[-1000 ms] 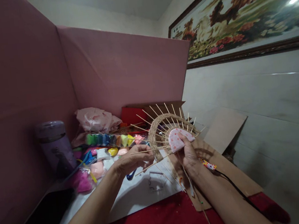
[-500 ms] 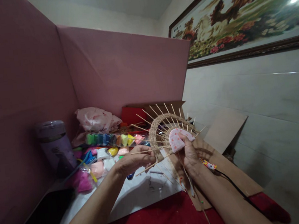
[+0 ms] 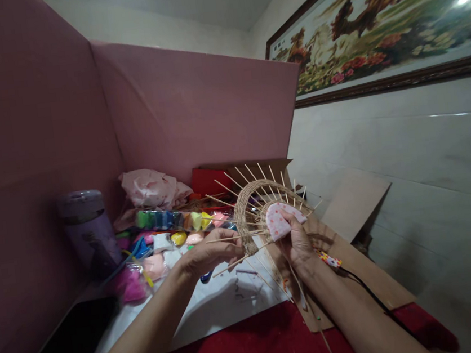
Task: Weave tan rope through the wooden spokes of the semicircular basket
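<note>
A fan-shaped piece of woven twine [image 3: 246, 212] has thin wooden sticks radiating from a half-round base covered in pink dotted fabric [image 3: 278, 221]. My right hand [image 3: 299, 243] grips this base, thumb on its front face. At the left end of the twine band, my left hand [image 3: 220, 250] is closed, its bent fingers among the lowest sticks and against the weave. What exactly lies between those fingertips is hidden. Loose strands of twine [image 3: 302, 293] hang below my right hand.
Bags of coloured clay [image 3: 162, 242] and a purple tumbler [image 3: 89, 233] stand on the left. White paper [image 3: 204, 316], cardboard [image 3: 370, 274] and red cloth [image 3: 238, 352] cover the table. A patterned tool with a black cord [image 3: 329, 259] lies by my right wrist. Pink panels [image 3: 202, 106] rise behind.
My left hand has shifted very slightly left at the band's end. The woven fan and my right hand are almost unmoved.
</note>
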Demonstrator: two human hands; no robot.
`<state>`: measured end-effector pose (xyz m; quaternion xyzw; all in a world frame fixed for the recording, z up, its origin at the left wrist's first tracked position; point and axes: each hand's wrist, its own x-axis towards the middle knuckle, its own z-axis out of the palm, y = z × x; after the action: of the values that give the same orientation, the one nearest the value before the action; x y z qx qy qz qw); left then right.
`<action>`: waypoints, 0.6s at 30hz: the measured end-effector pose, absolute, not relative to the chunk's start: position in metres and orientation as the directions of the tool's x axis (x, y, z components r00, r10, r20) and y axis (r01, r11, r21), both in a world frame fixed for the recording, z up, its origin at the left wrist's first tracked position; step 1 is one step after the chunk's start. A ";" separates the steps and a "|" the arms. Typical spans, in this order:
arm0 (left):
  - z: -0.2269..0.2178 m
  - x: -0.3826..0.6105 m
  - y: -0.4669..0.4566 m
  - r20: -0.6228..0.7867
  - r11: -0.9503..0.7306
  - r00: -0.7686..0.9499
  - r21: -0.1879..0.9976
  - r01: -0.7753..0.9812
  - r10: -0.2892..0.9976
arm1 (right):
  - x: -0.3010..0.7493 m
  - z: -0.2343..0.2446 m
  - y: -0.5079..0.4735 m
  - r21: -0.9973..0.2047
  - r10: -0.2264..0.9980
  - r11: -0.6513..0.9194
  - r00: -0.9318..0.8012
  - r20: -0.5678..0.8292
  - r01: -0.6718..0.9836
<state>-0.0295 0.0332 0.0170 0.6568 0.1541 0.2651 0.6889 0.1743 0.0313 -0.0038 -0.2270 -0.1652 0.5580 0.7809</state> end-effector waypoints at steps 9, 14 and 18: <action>0.019 -0.027 0.031 0.160 -0.006 0.797 0.981 -0.193 0.582 | 0.173 -0.004 0.031 -0.545 0.943 0.278 0.334 -0.004 -0.791; 0.017 -0.027 0.031 0.139 0.007 0.806 0.985 -0.175 0.575 | 0.174 -0.005 0.031 -0.556 0.946 0.261 0.323 -0.015 -0.789; 0.018 -0.027 0.030 0.121 0.028 0.799 0.985 -0.170 0.588 | 0.175 -0.006 0.032 -0.563 0.951 0.256 0.310 0.000 -0.786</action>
<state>-0.0269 0.0304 0.0182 0.6422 0.1629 0.2715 0.6981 0.1753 0.0324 -0.0062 -0.2385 -0.1729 0.5612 0.7735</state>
